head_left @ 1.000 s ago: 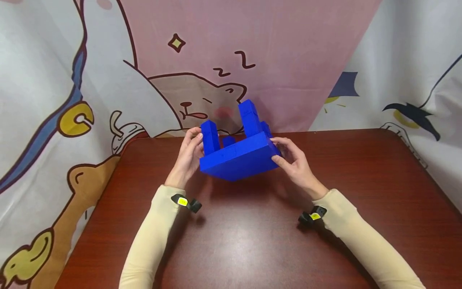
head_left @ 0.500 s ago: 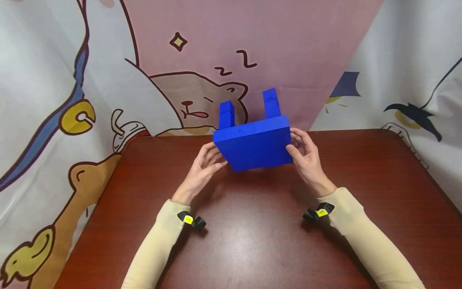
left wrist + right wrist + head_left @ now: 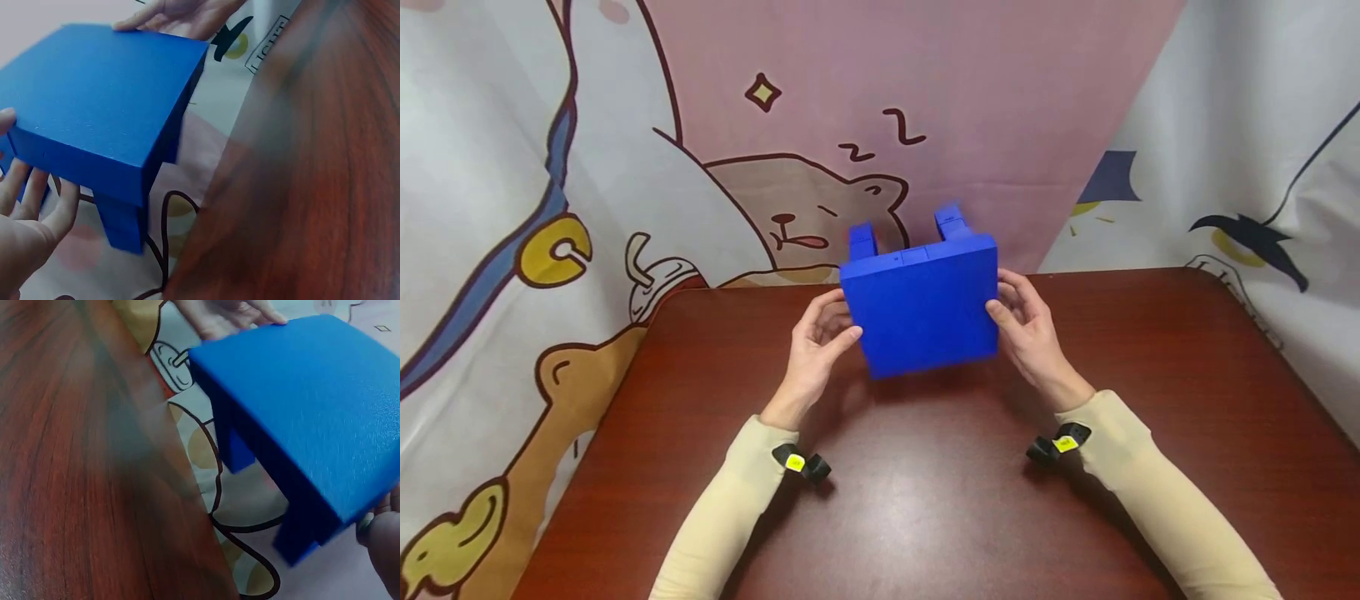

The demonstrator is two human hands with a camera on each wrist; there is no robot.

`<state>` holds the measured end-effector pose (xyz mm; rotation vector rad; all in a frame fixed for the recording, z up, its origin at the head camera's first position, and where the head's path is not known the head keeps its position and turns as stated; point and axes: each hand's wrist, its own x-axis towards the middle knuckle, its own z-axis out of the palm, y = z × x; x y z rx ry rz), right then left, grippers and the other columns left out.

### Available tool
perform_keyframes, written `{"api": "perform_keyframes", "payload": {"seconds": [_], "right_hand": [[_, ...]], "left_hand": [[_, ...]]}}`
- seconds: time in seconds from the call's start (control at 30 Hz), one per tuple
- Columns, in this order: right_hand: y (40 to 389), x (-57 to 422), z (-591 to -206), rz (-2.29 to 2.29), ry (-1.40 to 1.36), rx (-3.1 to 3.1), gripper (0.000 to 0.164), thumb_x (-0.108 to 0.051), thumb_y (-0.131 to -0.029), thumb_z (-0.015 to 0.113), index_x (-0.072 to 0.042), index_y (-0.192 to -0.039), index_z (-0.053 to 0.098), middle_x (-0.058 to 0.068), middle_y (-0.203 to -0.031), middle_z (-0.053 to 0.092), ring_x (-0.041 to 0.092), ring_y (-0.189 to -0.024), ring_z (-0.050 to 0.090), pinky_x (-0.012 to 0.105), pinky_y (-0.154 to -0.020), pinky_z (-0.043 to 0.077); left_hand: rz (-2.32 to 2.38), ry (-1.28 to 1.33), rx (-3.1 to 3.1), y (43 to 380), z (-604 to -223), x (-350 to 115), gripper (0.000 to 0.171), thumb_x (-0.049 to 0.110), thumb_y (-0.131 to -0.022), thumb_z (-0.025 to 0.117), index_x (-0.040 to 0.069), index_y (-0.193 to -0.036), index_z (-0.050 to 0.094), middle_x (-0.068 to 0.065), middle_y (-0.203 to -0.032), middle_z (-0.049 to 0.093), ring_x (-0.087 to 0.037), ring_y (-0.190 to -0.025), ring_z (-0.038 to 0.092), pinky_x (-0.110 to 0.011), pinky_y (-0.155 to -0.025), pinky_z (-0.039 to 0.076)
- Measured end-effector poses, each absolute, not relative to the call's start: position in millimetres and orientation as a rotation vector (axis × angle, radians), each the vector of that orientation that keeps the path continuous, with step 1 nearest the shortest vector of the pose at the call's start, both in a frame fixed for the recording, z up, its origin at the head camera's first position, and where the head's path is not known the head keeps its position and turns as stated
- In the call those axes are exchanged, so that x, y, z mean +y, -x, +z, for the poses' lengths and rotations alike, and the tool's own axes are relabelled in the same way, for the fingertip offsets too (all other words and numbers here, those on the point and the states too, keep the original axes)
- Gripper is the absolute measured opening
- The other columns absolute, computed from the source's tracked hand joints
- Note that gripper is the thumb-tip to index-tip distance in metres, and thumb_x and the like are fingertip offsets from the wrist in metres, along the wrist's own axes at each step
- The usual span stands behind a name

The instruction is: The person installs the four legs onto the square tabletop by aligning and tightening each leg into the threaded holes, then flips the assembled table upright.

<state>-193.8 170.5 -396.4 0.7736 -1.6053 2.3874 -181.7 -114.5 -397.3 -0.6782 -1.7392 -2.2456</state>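
A small blue stool with a square seat and short legs is held off the table, its flat seat turned toward me in the head view. Two legs show behind its upper edge; the others are hidden there. My left hand grips the seat's left edge, thumb on the flat face and fingers behind. On the opposite edge, my right hand holds it the same way. From the left wrist view, the left fingers lie curled under the seat's rim. The right wrist view shows only part of the right hand.
Below the stool lies a dark red-brown wooden table. A cartoon-printed cloth hangs behind it and along both sides, close beyond the table's far edge. Each sleeve carries a black wrist device.
The stool has turned so its seat faces me and its legs point away. It rose, then sank slightly. My left hand shifted from beside a leg to the seat's left edge.
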Motion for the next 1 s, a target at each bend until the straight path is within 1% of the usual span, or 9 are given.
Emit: {"api": "perform_keyframes", "payload": {"seconds": [0.2, 0.33, 0.43, 0.5, 0.57, 0.63, 0.7, 0.83, 1.0], "right_hand": [[195.8, 171.6, -393.9, 2.429, -0.702, -1.693, 0.035, 0.002, -0.097, 0.053, -0.01, -0.13, 0.055, 0.009, -0.112, 0.063, 0.022, -0.101, 0.062, 0.034, -0.082, 0.053], [197.6, 172.2, -391.0, 2.506, -0.615, -1.717, 0.029, -0.001, -0.098, 0.053, -0.012, -0.125, 0.057, 0.008, -0.108, 0.063, 0.019, -0.096, 0.062, 0.032, -0.078, 0.054], [197.9, 172.0, -388.2, 2.483, -0.537, -1.814, 0.024, -0.004, -0.098, 0.054, -0.011, -0.121, 0.056, 0.004, -0.103, 0.063, 0.016, -0.092, 0.061, 0.028, -0.074, 0.053], [197.5, 172.1, -386.6, 2.423, -0.501, -1.917, 0.024, -0.005, -0.098, 0.054, -0.008, -0.121, 0.054, 0.002, -0.102, 0.064, 0.014, -0.091, 0.061, 0.026, -0.074, 0.053], [196.8, 172.5, -385.2, 2.36, -0.481, -2.013, 0.027, -0.004, -0.098, 0.054, -0.003, -0.124, 0.05, 0.001, -0.103, 0.063, 0.013, -0.091, 0.061, 0.024, -0.074, 0.052], [195.8, 172.6, -383.7, 2.323, -0.484, -2.08, 0.034, -0.003, -0.096, 0.056, 0.003, -0.129, 0.046, 0.002, -0.107, 0.061, 0.014, -0.094, 0.06, 0.024, -0.077, 0.051], [194.8, 172.6, -382.6, 2.328, -0.497, -2.119, 0.043, -0.001, -0.095, 0.057, 0.006, -0.134, 0.041, 0.005, -0.112, 0.058, 0.016, -0.099, 0.059, 0.025, -0.08, 0.051], [193.6, 172.7, -383.1, 2.359, -0.522, -2.18, 0.054, 0.002, -0.091, 0.06, 0.005, -0.139, 0.036, 0.008, -0.118, 0.053, 0.019, -0.107, 0.055, 0.027, -0.084, 0.05], [195.3, 174.0, -387.1, 2.328, -0.526, -2.236, 0.057, -0.002, -0.092, 0.062, 0.004, -0.142, 0.035, 0.01, -0.122, 0.052, 0.02, -0.11, 0.054, 0.027, -0.086, 0.049]], "left_hand": [[-2.34, 0.565, -1.761, 180.3, -386.4, -114.8, 0.043, -0.011, -0.089, 0.057, 0.003, -0.13, 0.051, -0.004, -0.104, 0.062, -0.015, -0.085, 0.057, -0.028, -0.068, 0.052], [-2.396, 0.45, -1.788, 180.9, -382.3, -113.7, 0.04, -0.009, -0.09, 0.058, -0.002, -0.129, 0.05, -0.004, -0.102, 0.061, -0.013, -0.079, 0.058, -0.028, -0.061, 0.055], [-2.467, 0.361, -1.778, 181.7, -380.4, -113.5, 0.037, -0.009, -0.091, 0.057, -0.003, -0.127, 0.051, -0.005, -0.101, 0.06, -0.012, -0.077, 0.06, -0.029, -0.057, 0.055], [-2.509, 0.308, -1.77, 182.6, -379.5, -113.9, 0.037, -0.008, -0.092, 0.056, -0.005, -0.128, 0.051, -0.006, -0.101, 0.059, -0.012, -0.079, 0.061, -0.031, -0.057, 0.056], [-2.531, 0.265, -1.777, 183.1, -378.9, -114.7, 0.036, -0.007, -0.092, 0.057, -0.007, -0.128, 0.051, -0.007, -0.101, 0.059, -0.014, -0.081, 0.062, -0.033, -0.057, 0.056], [-2.542, 0.225, -1.793, 183.6, -378.9, -115.8, 0.036, -0.005, -0.092, 0.057, -0.007, -0.128, 0.051, -0.008, -0.102, 0.058, -0.015, -0.083, 0.062, -0.034, -0.059, 0.056], [-2.556, 0.188, -1.799, 183.6, -379.3, -116.6, 0.036, -0.004, -0.092, 0.057, -0.008, -0.128, 0.051, -0.009, -0.101, 0.058, -0.015, -0.083, 0.062, -0.035, -0.059, 0.056], [-2.582, 0.133, -1.8, 184.4, -382.0, -118.4, 0.034, -0.004, -0.093, 0.057, -0.009, -0.126, 0.051, -0.008, -0.1, 0.059, -0.014, -0.081, 0.063, -0.033, -0.058, 0.056], [-2.599, 0.112, -1.822, 187.8, -385.3, -120.4, 0.034, -0.003, -0.094, 0.057, -0.008, -0.127, 0.052, -0.009, -0.1, 0.06, -0.015, -0.082, 0.063, -0.032, -0.059, 0.056]]}}
